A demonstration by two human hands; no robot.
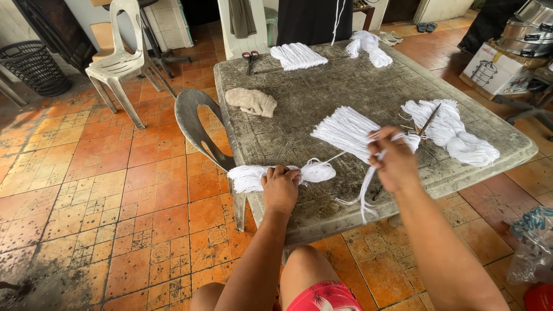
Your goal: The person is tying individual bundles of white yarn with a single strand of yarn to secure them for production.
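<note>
Left hand (280, 187): closed, palm down, clamped around the middle of a white yarn bundle (282, 174) at the near table edge. Long axis of the bundle: side to side, loose ends fanned out past the left of the fist, looped end bulging past the right.

Right hand (393, 163): closed, pinching several white strands (365, 193) that hang down over the table edge below the fist. Hands well apart. One taut strand (334, 157) running from the looped end up and to the right, toward the right hand. Bundle therefore left of the right hand and nearer the body; left hand already on it, right hand joined only through the strand.

Just beyond the right hand: a fanned sheaf of cut yarn (345, 129). Farther right: a white skein (455, 135) with a thin stick (429, 120) laid across it.

Beyond the left hand: a beige cloth (252, 101). Far end of the grey table (322, 86): scissors (250, 56), a flat folded yarn pile (298, 56), another loose yarn heap (368, 47).

Left of the left hand: a grey chair (193, 124) pushed against the table. Farther off on the tiled floor: a white plastic chair (122, 55).
</note>
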